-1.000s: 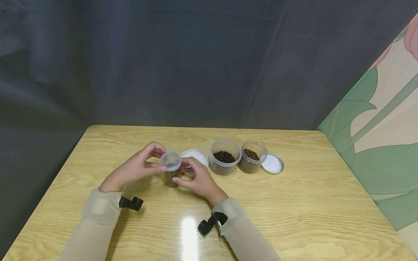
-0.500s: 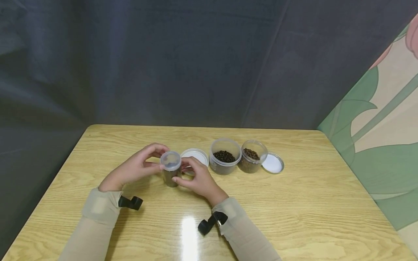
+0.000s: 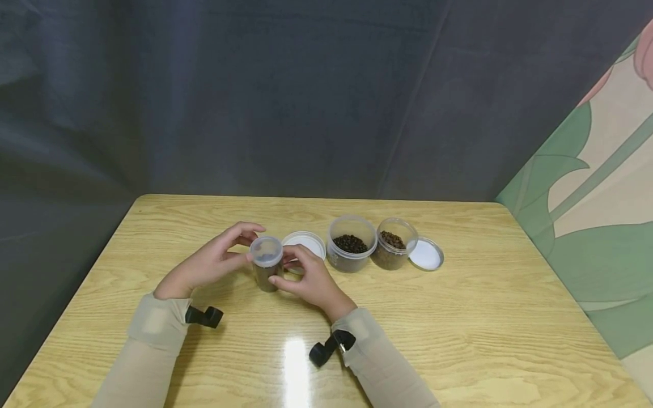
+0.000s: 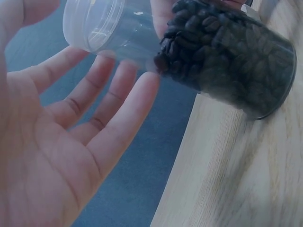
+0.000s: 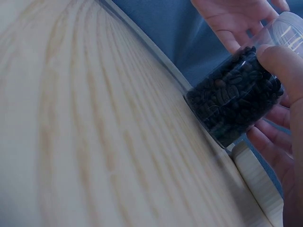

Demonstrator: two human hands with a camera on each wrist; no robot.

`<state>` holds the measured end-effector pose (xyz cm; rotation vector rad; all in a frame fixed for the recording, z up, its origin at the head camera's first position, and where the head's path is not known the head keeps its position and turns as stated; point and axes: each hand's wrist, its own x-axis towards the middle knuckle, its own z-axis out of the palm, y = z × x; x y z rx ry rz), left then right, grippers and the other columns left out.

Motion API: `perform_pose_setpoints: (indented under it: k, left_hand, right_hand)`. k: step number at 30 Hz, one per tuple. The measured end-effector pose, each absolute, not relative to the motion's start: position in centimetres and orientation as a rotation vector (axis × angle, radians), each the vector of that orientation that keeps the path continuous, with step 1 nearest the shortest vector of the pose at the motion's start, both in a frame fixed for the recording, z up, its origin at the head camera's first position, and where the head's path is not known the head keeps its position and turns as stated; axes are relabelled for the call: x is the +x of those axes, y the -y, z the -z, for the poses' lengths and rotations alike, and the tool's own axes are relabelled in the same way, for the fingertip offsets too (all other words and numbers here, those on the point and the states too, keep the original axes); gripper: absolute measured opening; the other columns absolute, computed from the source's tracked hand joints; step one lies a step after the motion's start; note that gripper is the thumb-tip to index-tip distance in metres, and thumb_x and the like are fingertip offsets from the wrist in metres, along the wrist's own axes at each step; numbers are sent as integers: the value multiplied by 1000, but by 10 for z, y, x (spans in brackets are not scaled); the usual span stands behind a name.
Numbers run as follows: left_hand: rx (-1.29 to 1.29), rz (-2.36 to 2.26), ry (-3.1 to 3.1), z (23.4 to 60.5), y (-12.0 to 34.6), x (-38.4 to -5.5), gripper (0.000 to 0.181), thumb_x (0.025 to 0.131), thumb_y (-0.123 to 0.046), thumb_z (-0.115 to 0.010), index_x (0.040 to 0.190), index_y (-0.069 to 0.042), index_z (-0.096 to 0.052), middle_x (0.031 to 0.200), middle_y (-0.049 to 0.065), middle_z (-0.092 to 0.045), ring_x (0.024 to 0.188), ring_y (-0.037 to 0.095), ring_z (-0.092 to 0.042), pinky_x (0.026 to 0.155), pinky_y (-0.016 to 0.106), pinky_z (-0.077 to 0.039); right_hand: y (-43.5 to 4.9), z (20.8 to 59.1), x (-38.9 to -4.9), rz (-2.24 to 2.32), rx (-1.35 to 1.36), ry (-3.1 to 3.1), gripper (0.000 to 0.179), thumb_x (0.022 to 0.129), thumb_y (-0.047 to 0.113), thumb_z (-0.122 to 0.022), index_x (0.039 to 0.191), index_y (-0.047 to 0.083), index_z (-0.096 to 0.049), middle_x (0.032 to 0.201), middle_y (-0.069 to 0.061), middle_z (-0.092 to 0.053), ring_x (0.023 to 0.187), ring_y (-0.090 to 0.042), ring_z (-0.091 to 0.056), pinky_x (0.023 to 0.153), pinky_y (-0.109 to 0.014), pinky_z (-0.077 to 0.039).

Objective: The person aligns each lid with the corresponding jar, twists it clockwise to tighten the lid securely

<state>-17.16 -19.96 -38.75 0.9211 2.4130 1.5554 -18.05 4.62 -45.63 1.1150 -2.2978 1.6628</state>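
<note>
Plastic jar [image 5: 232, 97]: right grip [image 3: 313, 283] curled round it, left grip [image 3: 214, 260] spread at its lid [image 3: 267, 250], where pale streaks [image 5: 286, 32] may be glare.

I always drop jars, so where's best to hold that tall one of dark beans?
Probably round the body of the tall jar, below the lid, coming from the right, where the right hand grips: the jar stands upright, its wall is straight and round, and this leaves the lid free.

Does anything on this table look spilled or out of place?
Nothing stands out. The coffee bean jar is upright, the larger open tub and smaller open jar stand upright too, and nothing looks spilled. The rightmost lid lies flat.
</note>
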Motion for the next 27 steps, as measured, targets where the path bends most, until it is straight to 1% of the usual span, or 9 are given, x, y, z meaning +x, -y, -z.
perform_pose_setpoints:
  k: [2,4,8,11,15,19,27]
  left_hand:
    - [897,-1577,-2393,387,198,-172,44,101,-3,-61,142,-5,-44,132,15,-52,120,32,-53,93,37,-58]
    - [864,-1591,-2385,386,197,-172,44,99,-3,-66,138,-4,-44,131,15,-51,120,33,-52,93,33,-58]
    - [796,-1586,-2400,383,194,-172,46,93,-7,-75,128,-6,-45,128,13,-51,121,32,-52,94,33,-57]
    - [756,-1573,-2413,382,193,-172,47,91,-9,-77,125,-8,-45,126,11,-51,122,31,-52,94,33,-57]
    - [732,-1575,-2413,380,191,-172,46,92,-9,-77,125,-9,-45,126,11,-51,122,30,-52,92,32,-58]
    - [741,-1577,-2404,379,191,-172,46,93,-10,-76,128,-7,-47,129,12,-52,123,31,-52,94,33,-57]
    - [822,-1555,-2419,387,196,-170,47,95,-2,-70,137,-2,-49,133,16,-54,120,35,-52,96,32,-56]
  right_hand:
    - [-46,456,-181,-1667,1116,2294,49,84,8,-84,127,4,-61,117,-11,-64,107,-22,-65,94,-30,-58]
    - [-47,456,-181,-1668,1117,2290,49,84,7,-84,127,4,-61,116,-11,-64,106,-22,-65,94,-30,-58]
    - [-47,455,-182,-1658,1116,2287,49,84,7,-84,127,4,-61,117,-11,-64,106,-23,-65,94,-30,-58]
    - [-48,454,-183,-1654,1116,2290,50,84,7,-84,127,3,-60,118,-11,-64,106,-23,-65,94,-30,-57]
    - [-48,453,-183,-1656,1111,2286,49,84,7,-84,127,3,-61,118,-12,-64,105,-23,-65,94,-29,-57]
    - [-47,453,-183,-1663,1099,2281,49,83,6,-84,126,2,-61,117,-12,-64,105,-23,-65,93,-28,-57]
    - [-47,456,-179,-1669,1101,2316,50,83,7,-85,127,2,-60,119,-12,-64,104,-23,-66,94,-27,-57]
